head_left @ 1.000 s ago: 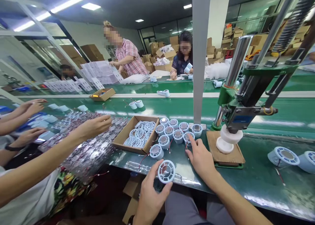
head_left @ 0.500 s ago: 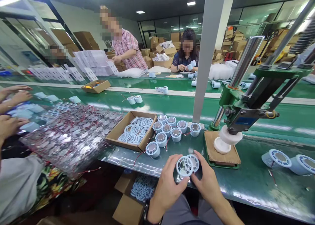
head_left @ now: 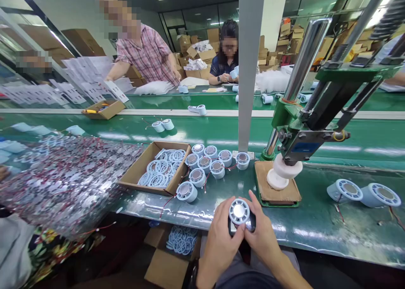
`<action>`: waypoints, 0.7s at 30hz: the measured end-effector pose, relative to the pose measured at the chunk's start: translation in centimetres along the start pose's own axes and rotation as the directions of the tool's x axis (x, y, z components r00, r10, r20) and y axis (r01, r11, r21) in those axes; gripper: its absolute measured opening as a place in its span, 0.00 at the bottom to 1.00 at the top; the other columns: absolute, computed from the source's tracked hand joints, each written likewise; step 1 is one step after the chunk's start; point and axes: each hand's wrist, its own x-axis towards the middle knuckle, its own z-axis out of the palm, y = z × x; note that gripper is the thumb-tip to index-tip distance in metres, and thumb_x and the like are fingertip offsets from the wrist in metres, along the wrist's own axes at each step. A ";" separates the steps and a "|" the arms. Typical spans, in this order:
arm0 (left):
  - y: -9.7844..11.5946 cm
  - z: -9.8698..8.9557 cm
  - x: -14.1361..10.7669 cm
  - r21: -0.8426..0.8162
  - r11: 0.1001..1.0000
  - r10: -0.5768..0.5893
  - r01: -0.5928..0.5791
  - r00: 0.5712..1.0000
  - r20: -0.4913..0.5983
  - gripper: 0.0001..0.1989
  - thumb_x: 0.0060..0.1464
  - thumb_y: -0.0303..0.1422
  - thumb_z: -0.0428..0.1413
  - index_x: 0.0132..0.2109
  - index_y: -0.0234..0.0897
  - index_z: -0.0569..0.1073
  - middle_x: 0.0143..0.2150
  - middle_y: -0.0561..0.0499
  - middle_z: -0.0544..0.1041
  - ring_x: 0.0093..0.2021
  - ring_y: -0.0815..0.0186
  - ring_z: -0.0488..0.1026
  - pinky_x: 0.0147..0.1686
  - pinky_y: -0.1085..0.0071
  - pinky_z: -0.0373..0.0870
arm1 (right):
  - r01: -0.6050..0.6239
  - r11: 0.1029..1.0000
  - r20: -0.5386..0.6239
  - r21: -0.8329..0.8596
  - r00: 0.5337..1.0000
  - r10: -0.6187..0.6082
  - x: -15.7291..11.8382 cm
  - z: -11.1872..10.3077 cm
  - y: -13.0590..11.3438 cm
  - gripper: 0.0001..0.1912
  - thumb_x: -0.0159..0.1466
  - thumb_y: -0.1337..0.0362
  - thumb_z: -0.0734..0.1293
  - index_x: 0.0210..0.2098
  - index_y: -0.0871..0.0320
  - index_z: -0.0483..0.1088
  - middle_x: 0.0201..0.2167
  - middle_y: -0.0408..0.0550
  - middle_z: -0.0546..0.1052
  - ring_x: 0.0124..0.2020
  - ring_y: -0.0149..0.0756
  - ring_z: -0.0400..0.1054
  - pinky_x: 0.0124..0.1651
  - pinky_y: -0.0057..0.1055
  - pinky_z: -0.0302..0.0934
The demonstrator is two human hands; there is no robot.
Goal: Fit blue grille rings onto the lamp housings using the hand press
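Between my two hands, near the table's front edge, is a light-blue round housing (head_left: 239, 212) with a ring and a silver disc on its top. My left hand (head_left: 220, 232) grips its left side, thumb at the front. On the right side my right hand (head_left: 261, 228) closes round it, with the index finger pointing up. Several similar housings (head_left: 196, 177) with red wires stand ahead and to the left. Beside them a cardboard box (head_left: 126, 180) holds loose light-blue rings (head_left: 163, 167).
A green press (head_left: 300, 141) with white round dies stands at the right, and two housings (head_left: 348, 190) lie beyond it. Wired discs (head_left: 72, 175) cover the left side. Below the edge is a box of rings (head_left: 182, 239). Two people work across the belt.
The ring, apart from the housing and held in front of it earlier, now lies on the housing's top around the silver disc. My hands have drawn closer together. The view has shifted.
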 end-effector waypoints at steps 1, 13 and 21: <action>-0.1 0.2 -0.1 0.002 1.000 0.000 0.001 1.000 -0.021 0.27 0.57 0.30 0.53 0.63 0.32 0.67 0.63 0.34 0.72 0.64 0.47 0.69 0.63 0.44 0.66 | 0.007 1.000 0.002 -0.004 1.000 -0.007 0.0 0.0 0.1 0.42 0.59 0.73 0.63 0.72 0.57 0.50 0.58 0.55 0.77 0.59 0.43 0.74 0.62 0.43 0.69; -0.6 1.8 -1.0 0.032 0.999 -0.015 0.018 0.996 -0.090 0.25 0.63 0.33 0.51 0.66 0.35 0.64 0.65 0.34 0.71 0.65 0.48 0.69 0.62 0.47 0.67 | 0.004 0.999 -0.014 -0.035 1.000 -0.004 -0.1 0.3 0.2 0.40 0.60 0.71 0.65 0.71 0.58 0.55 0.58 0.57 0.77 0.58 0.46 0.74 0.62 0.43 0.70; -1.0 2.8 -1.4 0.031 0.999 -0.037 0.040 0.994 -0.102 0.26 0.66 0.36 0.49 0.68 0.33 0.61 0.68 0.32 0.68 0.68 0.47 0.66 0.63 0.46 0.66 | -0.005 0.999 -0.027 -0.031 1.000 0.004 -0.1 0.5 0.2 0.40 0.62 0.68 0.67 0.71 0.60 0.54 0.58 0.59 0.77 0.58 0.46 0.74 0.61 0.43 0.70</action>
